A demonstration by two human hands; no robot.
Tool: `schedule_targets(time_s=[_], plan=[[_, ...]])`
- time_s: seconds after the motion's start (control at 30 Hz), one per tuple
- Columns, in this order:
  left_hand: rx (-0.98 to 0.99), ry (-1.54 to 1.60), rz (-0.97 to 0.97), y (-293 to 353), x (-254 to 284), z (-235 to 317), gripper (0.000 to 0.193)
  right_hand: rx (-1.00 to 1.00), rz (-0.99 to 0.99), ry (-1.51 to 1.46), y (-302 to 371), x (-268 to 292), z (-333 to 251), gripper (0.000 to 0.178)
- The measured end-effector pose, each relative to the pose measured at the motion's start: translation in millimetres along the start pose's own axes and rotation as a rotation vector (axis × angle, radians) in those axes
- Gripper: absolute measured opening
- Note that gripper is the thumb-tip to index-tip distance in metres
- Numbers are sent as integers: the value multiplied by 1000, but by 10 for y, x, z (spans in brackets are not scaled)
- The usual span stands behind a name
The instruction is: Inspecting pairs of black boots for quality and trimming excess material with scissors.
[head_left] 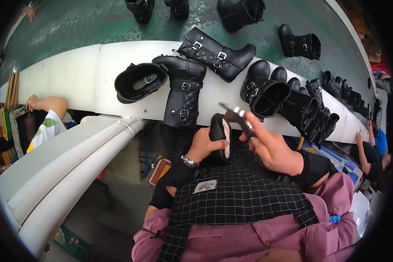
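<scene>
My left hand (204,146) is closed around a black boot (216,126), held in front of my lap. The boot's pale pink underside (226,137) faces right, with my thumb across its edge. In my right hand (273,150) is a hammer (236,115), its metal head slightly blurred and close beside the pink underside. From this view I cannot tell whether the hammer touches the boot. A tall black buckled boot (183,89) lies on the white bench just beyond my left hand.
The long white bench (105,105) curves across in front of me. On it are an open-topped boot (139,83), another buckled boot (216,54) and several more at right. More boots (299,43) stand on the green surface (83,28) beyond. White pipes (74,174) run at left; co-workers' arms (48,105) show at the sides.
</scene>
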State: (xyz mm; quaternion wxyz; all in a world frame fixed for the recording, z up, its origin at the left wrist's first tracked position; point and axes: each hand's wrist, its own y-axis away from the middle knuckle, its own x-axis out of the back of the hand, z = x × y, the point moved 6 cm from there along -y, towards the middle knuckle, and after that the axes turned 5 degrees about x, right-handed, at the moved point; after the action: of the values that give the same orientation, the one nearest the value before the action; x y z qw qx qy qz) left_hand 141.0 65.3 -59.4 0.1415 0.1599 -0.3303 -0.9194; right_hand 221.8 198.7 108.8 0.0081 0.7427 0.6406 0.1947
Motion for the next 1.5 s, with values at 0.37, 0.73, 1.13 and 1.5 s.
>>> schedule_targets(time_s=[0.37,0.73,1.13,1.5], plan=[[-118,46,-19,-133,15,54,36,125,14,355,-131,150,-12,69],[-40,7,-59,-123,38,82,38,156,-37,356,-146,97,72,68],[74,-40,-107,-85,84,86,35,109,30,146,-207,2,35,64],[16,82,-151,-115,75,98,35,-18,-69,229,-178,-69,184,64]])
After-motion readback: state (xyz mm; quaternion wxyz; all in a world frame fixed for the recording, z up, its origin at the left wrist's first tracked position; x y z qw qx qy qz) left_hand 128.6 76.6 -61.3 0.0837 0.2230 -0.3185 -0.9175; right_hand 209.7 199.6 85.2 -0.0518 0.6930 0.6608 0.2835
